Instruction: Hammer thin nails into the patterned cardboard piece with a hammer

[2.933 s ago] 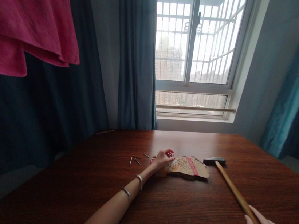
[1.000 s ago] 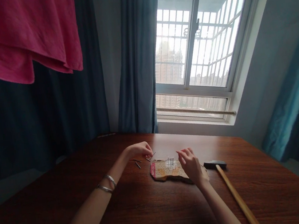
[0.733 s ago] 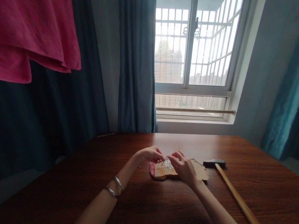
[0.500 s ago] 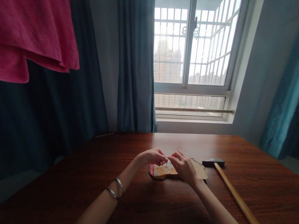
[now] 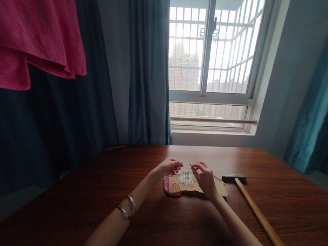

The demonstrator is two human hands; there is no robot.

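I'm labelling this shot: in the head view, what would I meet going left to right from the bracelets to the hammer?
Silver bracelets → left hand → upright nails → right hand → hammer.

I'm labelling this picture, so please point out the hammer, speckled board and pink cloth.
Hammer [image 5: 256,209], head view: middle of wooden handle.
Speckled board [image 5: 177,187], head view: left part of top.
Pink cloth [image 5: 40,32], head view: middle of hanging fabric.

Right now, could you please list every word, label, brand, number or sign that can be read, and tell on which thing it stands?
No text can be read here.
Pink band on the board: marks too small to tell whether they are letters.
Hammer: no readable marking.
Curled shapes at the window: perhaps ornament, too unclear to read.
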